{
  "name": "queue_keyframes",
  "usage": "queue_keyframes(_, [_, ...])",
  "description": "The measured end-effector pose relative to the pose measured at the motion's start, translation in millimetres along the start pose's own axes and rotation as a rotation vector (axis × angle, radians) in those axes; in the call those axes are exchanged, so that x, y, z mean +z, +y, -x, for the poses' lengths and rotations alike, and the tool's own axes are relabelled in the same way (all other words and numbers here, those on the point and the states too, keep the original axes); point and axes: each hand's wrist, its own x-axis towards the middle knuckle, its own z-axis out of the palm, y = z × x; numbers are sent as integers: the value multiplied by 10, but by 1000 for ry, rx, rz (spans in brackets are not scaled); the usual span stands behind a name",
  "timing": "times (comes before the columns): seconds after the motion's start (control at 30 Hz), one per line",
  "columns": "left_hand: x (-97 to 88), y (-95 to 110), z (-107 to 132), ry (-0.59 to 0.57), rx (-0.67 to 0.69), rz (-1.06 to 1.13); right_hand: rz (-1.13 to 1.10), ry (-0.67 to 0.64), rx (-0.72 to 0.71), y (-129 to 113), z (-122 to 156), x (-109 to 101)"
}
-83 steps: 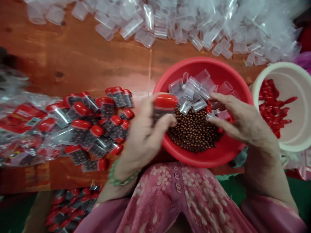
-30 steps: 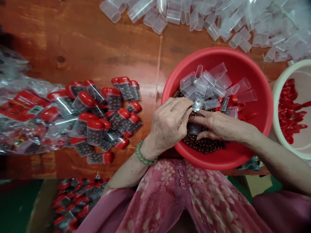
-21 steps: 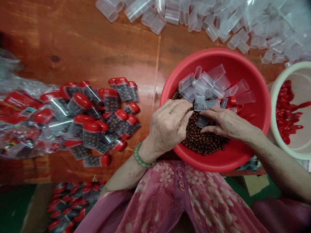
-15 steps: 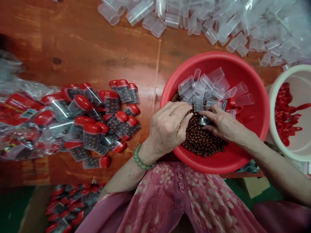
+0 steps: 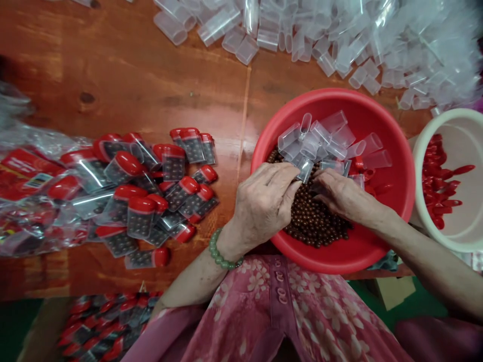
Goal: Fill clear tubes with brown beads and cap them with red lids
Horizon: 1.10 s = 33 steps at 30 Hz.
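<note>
My left hand (image 5: pixel 264 198), with a green bead bracelet (image 5: pixel 219 251) at its wrist, pinches a small clear plastic container (image 5: pixel 305 170) between thumb and fingers, held tilted. Just to its right, my right hand (image 5: pixel 341 193) has its fingers curled down at the brown balls (image 5: pixel 315 221); what lies in its grip is mostly hidden. Both hands are over a red basin (image 5: pixel 405 201). Inside it, several empty clear containers (image 5: pixel 320 136) lie in a heap behind the balls, with some red plastic pieces (image 5: pixel 381 188) at the right.
Filled containers with red caps (image 5: pixel 173 166) lie on the wooden table (image 5: pixel 132 75) at left, beside clear bags with red labels (image 5: pixel 30 166). Empty clear tubes (image 5: pixel 339 35) are piled at the back. A white bucket (image 5: pixel 468 201) holds red pieces. More filled containers (image 5: pixel 109 322) sit below the table edge.
The clear container at my left fingertips has tipped over to a slant. My right fingers have lowered toward the balls, and the clear piece seen at them is now mostly hidden. The view has shifted slightly.
</note>
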Motion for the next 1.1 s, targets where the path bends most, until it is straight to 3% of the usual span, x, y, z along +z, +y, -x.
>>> queue_keyframes(0.13, [-6,0,3,-3,2,-4,327,-143,36,-40,-53,-57])
queue_keyframes(0.23, [-8,2,5,-25,-16,-13,377,-204,-56,-96,-126,9])
queue_keyframes(0.37, [-2,0,8,-16,-15,18,-92,-72,-188,-139,-273,233])
queue_keyframes(0.47, [-2,-7,10,-1,-16,50,-504,-43,-192,-197,-404,404])
queue_keyframes(0.63, [-27,-18,14,32,-52,105,-744,-55,-144,-306,-539,500])
queue_keyframes(0.73, [-47,-19,15,49,-103,133,-882,-84,-138,-317,-547,434])
queue_keyframes(0.9, [-125,-32,42,-4,-204,271,-1331,-241,-72,-314,-508,172])
queue_keyframes(1.0, [-212,-37,58,-97,-224,403,-1373,-159,-106,-308,-443,-28])
queue_keyframes(1.1, [-262,-2,33,-211,-157,306,-1328,-25,-176,-298,-355,-185])
